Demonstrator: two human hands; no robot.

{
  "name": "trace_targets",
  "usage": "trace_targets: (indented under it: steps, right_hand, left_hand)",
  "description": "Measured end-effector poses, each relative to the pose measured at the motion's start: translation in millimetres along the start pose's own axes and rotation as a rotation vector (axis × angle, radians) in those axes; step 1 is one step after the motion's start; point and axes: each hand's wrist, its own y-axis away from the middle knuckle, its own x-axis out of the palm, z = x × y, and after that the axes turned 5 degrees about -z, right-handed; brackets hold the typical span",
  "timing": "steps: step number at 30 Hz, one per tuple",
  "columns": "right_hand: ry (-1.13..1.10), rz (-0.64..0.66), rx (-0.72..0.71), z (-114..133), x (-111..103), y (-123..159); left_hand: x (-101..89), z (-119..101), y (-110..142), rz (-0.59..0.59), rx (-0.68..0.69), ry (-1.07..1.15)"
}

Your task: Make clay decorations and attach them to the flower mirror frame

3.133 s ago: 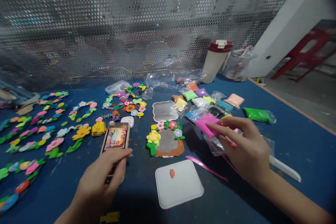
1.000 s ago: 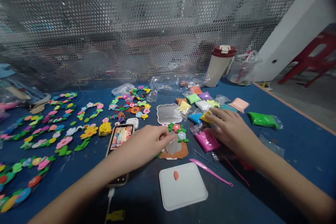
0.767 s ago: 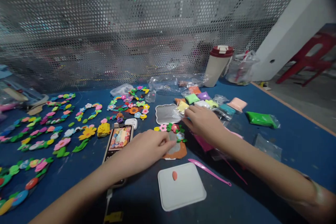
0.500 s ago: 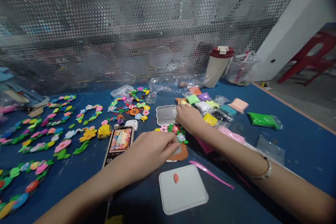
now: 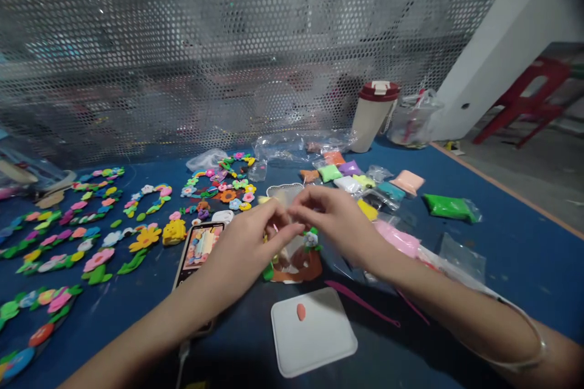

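Observation:
My left hand [image 5: 258, 237] and my right hand [image 5: 335, 219] meet above a small flower-decorated clay piece with a brown base [image 5: 303, 272]. Both are closed, fingertips pinched around a small pale yellow clay packet [image 5: 283, 197], mostly hidden by the fingers. Green leaves and a light blue flower [image 5: 311, 238] show on the decorated piece beneath them. Closer to me lies a white board [image 5: 314, 340] with a small coral clay bit [image 5: 301, 312] on it. Beside the board is a pink modelling tool [image 5: 362, 304].
A phone [image 5: 201, 249] showing a picture lies left of the hands, with several flower-decorated rings [image 5: 148, 200] beyond. Coloured clay packets [image 5: 349, 168] are spread at the right. A cream tumbler [image 5: 371, 118] stands at the back, near a perforated metal screen [image 5: 205, 61].
My right hand has drawn back from the clay packets toward my left hand, bringing the pale yellow packet. My left hand has turned and closed on it too.

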Motion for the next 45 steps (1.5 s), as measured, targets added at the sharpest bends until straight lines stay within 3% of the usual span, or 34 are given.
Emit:
trace_targets:
  steps: [3,5,8,10,12,15,18,20,24,27,31,32,34,36,41,45]
  right_hand:
    - [-0.463,0.074,0.112,11.9,6.4,15.3]
    - [-0.698,0.143,0.221,13.0,6.2,24.4]
    - [-0.792,0.222,0.304,7.3,0.8,42.0]
    - [-0.826,0.289,0.308,-0.1,-4.1,57.1]
    - [-0.806,0.333,0.323,-8.1,-9.4,72.6]
    - [-0.743,0.406,0.335,-15.2,-17.7,90.5]
    - [-0.613,0.434,0.249,-11.5,-24.5,97.7]
    - [-0.548,0.414,0.16,-5.8,-27.4,98.1]
    - [-0.473,0.311,0.128,-1.6,-28.5,96.7]
    - [-0.486,0.256,0.189,-8.9,-23.6,96.5]
    - [-0.704,0.173,0.304,-22.9,-13.6,97.1]
    - [-0.775,0.199,0.329,-25.4,-11.3,97.2]
    - [-0.888,0.261,0.361,-28.4,-7.2,97.2]
    - [-0.915,0.239,0.375,-29.7,-3.5,96.8]
    - [-0.636,-0.043,0.328,-31.1,1.2,94.7]
    - [-0.474,0.066,0.193,-30.2,1.0,91.7]
  left_hand:
    - [-1.9,-6.5,5.5,-0.041,-0.01,-0.015]
    - [-0.3,-11.6,11.8,0.003,-0.042,0.011]
    - [11.2,-19.0,25.8,0.122,-0.073,0.022]
    - [24.2,-22.5,36.3,0.17,0.006,-0.03]
    - [37.2,-24.3,44.9,0.144,0.125,-0.081]
    - [47.8,-24.8,50.7,0.247,0.269,-0.015]
    - [44.5,-24.5,50.4,0.375,0.295,0.198]
    - [37.8,-24.0,50.2,0.397,0.269,0.368]
    - [27.0,-18.8,54.9,0.211,0.28,0.418]
    - [27.7,-10.8,59.2,0.086,0.322,0.279]
    - [32.1,-2.0,53.8,-0.127,0.355,-0.066]
    - [32.9,-0.7,50.4,-0.121,0.4,-0.129]
    - [34.4,1.2,43.2,0.015,0.484,-0.178]
    - [36.7,2.8,38.0,0.148,0.465,-0.19]
    - [42.1,7.0,36.0,0.167,0.388,-0.314]
    - [44.1,7.0,36.2,0.225,0.319,-0.369]
